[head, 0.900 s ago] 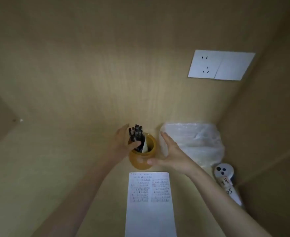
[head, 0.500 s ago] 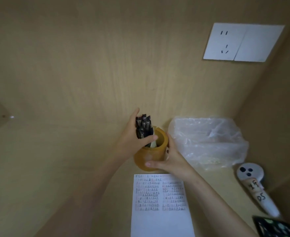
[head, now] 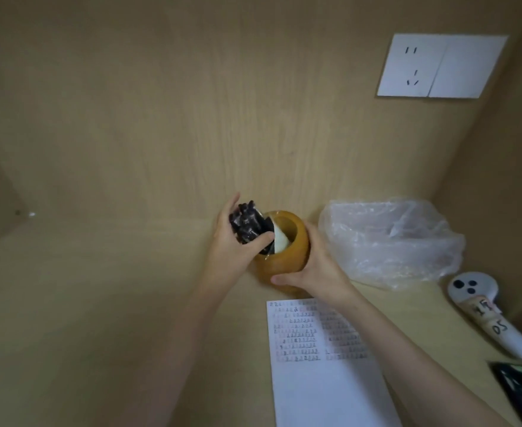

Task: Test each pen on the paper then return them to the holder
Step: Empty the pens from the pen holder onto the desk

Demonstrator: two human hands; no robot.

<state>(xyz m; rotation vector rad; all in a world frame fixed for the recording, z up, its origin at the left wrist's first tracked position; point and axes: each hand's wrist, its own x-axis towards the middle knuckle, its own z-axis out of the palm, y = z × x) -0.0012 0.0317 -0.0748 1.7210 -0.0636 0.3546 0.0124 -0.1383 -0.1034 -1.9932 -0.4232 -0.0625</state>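
1 holder gripped by right hand; left hand grips pens.

Left hand has tilted pens leftward; right hand clasped holder.

We are looking at a bundle of dark pens leaning left out of a round amber holder, with our left hand gripping them and our right hand cupping the upright holder. Just in front, white paper is lying flat on the tabletop, its upper part showing rows of small marks.
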